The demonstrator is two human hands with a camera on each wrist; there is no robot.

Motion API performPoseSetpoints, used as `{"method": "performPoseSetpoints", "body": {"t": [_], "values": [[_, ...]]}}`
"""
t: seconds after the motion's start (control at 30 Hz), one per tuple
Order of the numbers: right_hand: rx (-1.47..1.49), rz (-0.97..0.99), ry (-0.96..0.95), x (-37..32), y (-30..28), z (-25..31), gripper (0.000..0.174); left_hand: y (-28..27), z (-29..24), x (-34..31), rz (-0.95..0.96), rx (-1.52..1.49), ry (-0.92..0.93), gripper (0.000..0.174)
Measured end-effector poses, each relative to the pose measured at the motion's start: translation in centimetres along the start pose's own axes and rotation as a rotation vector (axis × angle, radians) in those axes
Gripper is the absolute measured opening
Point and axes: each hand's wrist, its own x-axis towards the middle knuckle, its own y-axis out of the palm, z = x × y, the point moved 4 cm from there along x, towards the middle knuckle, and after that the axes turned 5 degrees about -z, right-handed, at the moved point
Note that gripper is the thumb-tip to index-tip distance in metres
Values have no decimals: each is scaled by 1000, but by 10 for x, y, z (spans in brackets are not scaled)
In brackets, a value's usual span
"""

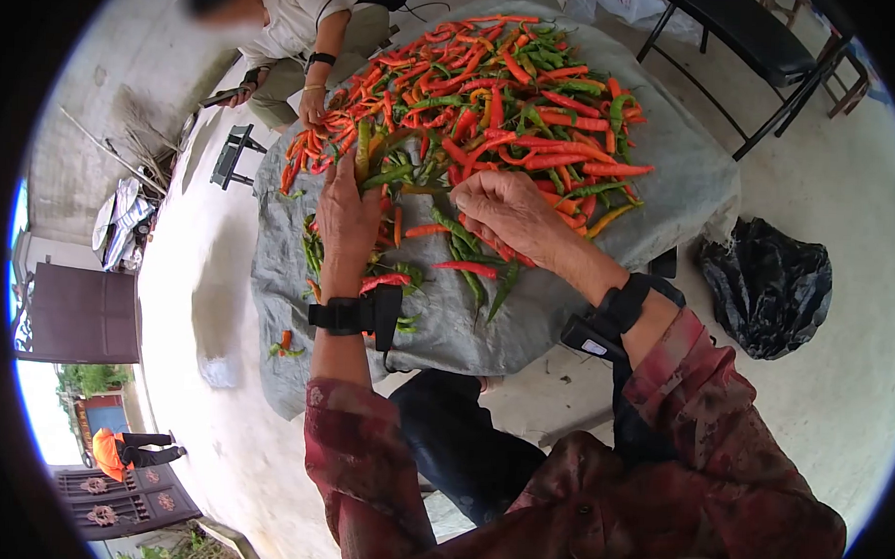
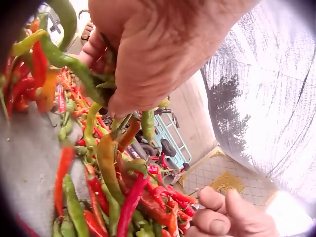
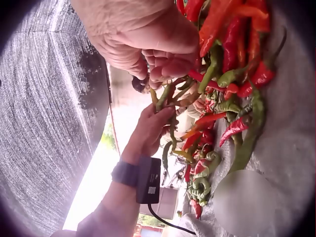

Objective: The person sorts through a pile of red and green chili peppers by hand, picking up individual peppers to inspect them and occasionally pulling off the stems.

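Held upright over the heap, several green chili peppers (image 1: 363, 153) are in my left hand (image 1: 349, 217), its thumb and fingers curled round them. In the left wrist view a long green chili (image 2: 74, 66) sticks out past the left fingers. A yellowish chili (image 1: 423, 190) points from the left hand toward my right hand (image 1: 514, 215). The right fingers (image 3: 168, 69) are curled in toward the palm, with no chili visible in them. They hover right beside the heap of red chilies (image 1: 531, 135). Loose red and green chilies (image 1: 468, 268) lie below both hands.
A grey cloth (image 1: 687, 189) covers the table under the chilies. Across it, another person (image 1: 309, 23) reaches into the heap, a phone (image 1: 220, 96) in the other hand. A black plastic bag (image 1: 768, 289) lies at right, near a black folding chair (image 1: 747, 44).
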Motion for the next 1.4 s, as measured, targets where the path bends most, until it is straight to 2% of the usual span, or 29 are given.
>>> {"method": "performPoseSetpoints", "body": {"t": [0.13,0.2,0.23,0.3,0.33,0.4,0.47,0.53,0.6,0.67,0.7,0.8,0.93,1.0,1.03,1.1,1.23,1.4], "values": [[15,1,2,-1,0,-2,25,-5,-37,-15,-116,15,-40,59],[31,-48,-18,-1,-3,0,25,19,-42,-35,26,-59,66,64],[46,-97,-38,-1,-6,1,24,28,-43,-46,25,-62,66,64],[62,-147,-19,0,-11,1,24,44,-44,-64,72,-363,-79,64],[79,-197,-2,-1,-15,1,23,48,-46,-71,74,-368,-83,64],[81,-218,15,-2,-19,-1,23,55,-45,-82,94,-798,-330,63],[39,-225,-9,-1,-21,-3,24,51,-47,-84,87,-852,-330,61],[-55,-235,-49,-1,-20,-1,24,50,-47,-82,93,-1103,-353,53],[-147,-247,-88,-1,-19,-4,24,53,-41,-82,89,-1069,-355,48],[-574,-197,-307,0,-13,-9,22,57,-40,-84,83,-1037,-355,43],[-679,-158,-223,0,-9,-10,20,58,-43,-85,66,-1105,-391,40],[-866,-142,-170,-4,0,-8,21,56,-50,-87,68,-1182,-432,35],[-784,-117,-217,0,2,-10,22,53,-52,-86,52,-1226,-432,33],[-594,-184,-509,-4,5,0,25,46,-51,-85,45,-1225,-450,32],[-595,-179,-506,-6,4,3,25,44,-50,-86,48,-1223,-466,32],[-594,-214,-375,-6,-3,8,25,42,-46,-87,20,-1190,-441,31],[-566,-294,-403,1,-11,5,23,39,-39,-92,-20,-1084,-410,31],[-468,-270,-329,-3,-12,9,23,28,-39,-92,-49,-1193,-512,28]]}}
